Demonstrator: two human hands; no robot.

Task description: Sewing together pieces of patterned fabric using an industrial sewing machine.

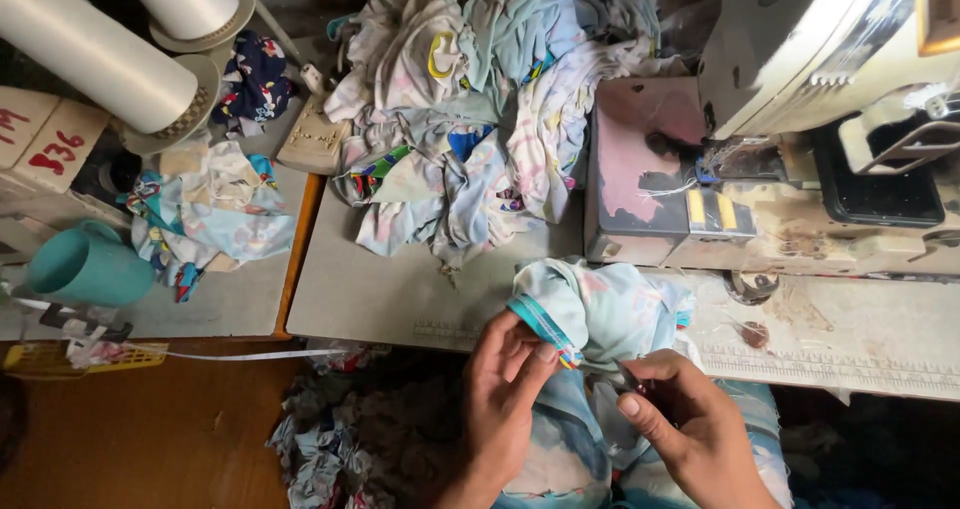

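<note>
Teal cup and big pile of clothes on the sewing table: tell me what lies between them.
In the head view, a small heap of printed fabric lies between the teal cup and the big clothes pile, then the table's orange edge.

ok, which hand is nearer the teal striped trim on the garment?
Left. The left hand pinches the fabric right beside the teal striped trim. The right hand grips the garment further off, lower right.

Soft printed cloth garment [600, 309], matt, bunched in both hands; worn, stained metal sewing machine [800, 59]; smooth glossy plastic cup [85, 266]; matt grey tabletop [400, 289].
</note>
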